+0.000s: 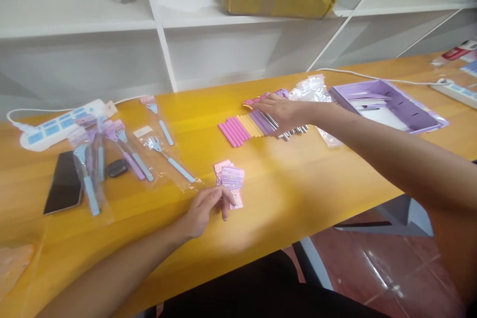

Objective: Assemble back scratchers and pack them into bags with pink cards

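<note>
I've got pink sticks point(233, 132), yellow sticks point(250, 125) and purple sticks point(262, 123) flat, side by side in one row, silver rods point(288, 134) toward its right end. Nearer me: small printed pink-and-purple cards point(232, 177), loosely overlapped in a pile.

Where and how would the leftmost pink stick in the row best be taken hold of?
Probably pinched by its near end, coming from the near left: the leftmost pink stick lies flat, its left side and near end exposed, while the next pink stick crowds its right side.
</note>
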The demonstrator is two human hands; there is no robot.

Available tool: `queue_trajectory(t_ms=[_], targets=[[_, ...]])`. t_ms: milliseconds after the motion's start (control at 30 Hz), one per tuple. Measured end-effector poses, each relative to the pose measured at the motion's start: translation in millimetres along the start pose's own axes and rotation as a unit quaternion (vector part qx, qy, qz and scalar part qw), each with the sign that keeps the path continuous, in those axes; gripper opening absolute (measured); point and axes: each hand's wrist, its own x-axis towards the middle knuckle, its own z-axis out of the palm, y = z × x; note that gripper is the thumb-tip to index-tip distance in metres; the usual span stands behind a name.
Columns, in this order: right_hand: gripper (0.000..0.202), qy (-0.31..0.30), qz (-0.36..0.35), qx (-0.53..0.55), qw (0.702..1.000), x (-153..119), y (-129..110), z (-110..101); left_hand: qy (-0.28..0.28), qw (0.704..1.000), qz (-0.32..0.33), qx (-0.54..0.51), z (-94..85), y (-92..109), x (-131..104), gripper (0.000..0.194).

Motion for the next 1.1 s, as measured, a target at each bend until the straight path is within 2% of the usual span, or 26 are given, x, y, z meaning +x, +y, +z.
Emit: queue_trajectory(t_ms=[233,533,733,833,933,1033,1100], targets=[[0.121,-0.024,0.003,0.026,0.999,1.5,6.4,6.8,0.002,1.0,0.001,0.015,1.6,3.9,-1.6,0.051],[0.125,-0.048,0.011,0.006,0.999,2.6,9.9,10.0,0.002,1.0,-0.002,0.017,0.8,4.0,-0.4,0.049],[0.122,-0.035,0.03,0.013,0.999,-1.7,-1.8,-4.9,-0.002,1.0,0.002,0.02,0.7,4.0,-1.1,0.047],[0.11,0.02,0.066,0.014,0.998,-12.5,-22.0,-20.7,-0.004,1.0,0.005,0.024,-0.9,1.5,-1.7,0.045],[0.074,0.141,0.114,0.039,0.983,-24.6,-61.6,-23.5,-0.006,1.0,0.001,0.027,0.0,-1.7,-2.9,0.044],[0.025,0.286,0.148,0.112,0.94,-29.5,-115.4,3.1,-0.001,0.999,0.006,0.039,3.3,4.0,-2.9,0.042],[0.017,0.307,0.131,0.147,0.931,-25.6,-151.2,33.2,0.018,0.996,0.013,0.087,2.6,20.3,-0.2,0.038]])
